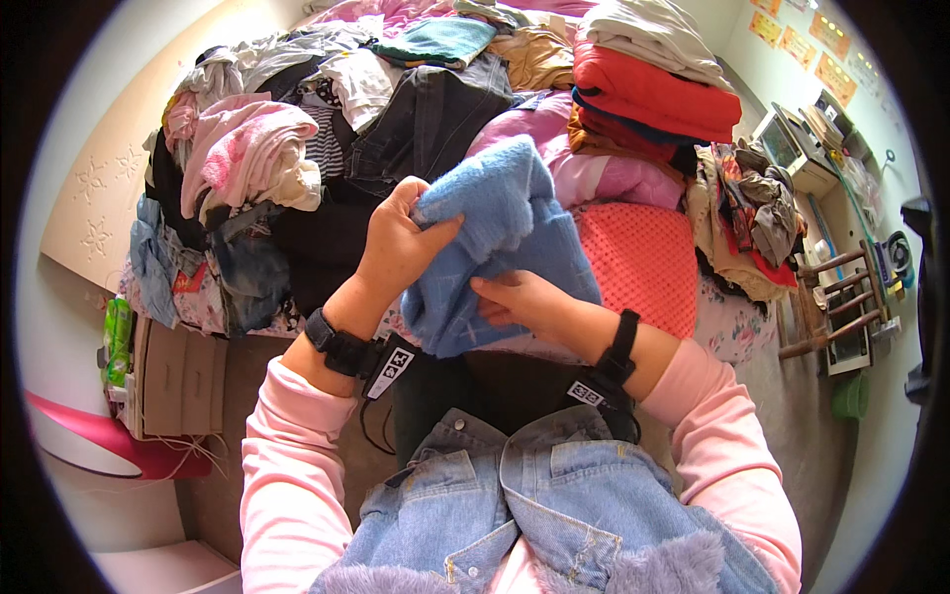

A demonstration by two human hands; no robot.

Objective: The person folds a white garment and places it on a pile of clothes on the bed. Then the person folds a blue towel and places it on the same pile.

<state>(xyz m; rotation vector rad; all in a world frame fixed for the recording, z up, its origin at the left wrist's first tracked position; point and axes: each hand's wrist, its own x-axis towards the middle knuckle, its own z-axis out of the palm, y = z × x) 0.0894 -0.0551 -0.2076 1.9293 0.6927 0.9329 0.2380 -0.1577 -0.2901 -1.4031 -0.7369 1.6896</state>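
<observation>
A fuzzy blue knit garment (495,218), partly folded over, hangs between my hands above the near edge of the bed. My left hand (404,230) grips its upper left part, with the thumb lying across the front. Lower down, my right hand (522,300) pinches the cloth near its middle, and some of those fingers are hidden by the fabric. Just behind the garment lie dark grey jeans (421,129) and a pink-purple padded item (628,178). A coral dotted cloth (638,262) rests close to my right hand.
Clothes cover the bed: a pink bundle (247,153) at left, a tall folded stack with a red piece (648,89) at back right, and more clothes (757,213) on the far right. A wooden chair (836,297) stands at right, a small cabinet (178,381) at left.
</observation>
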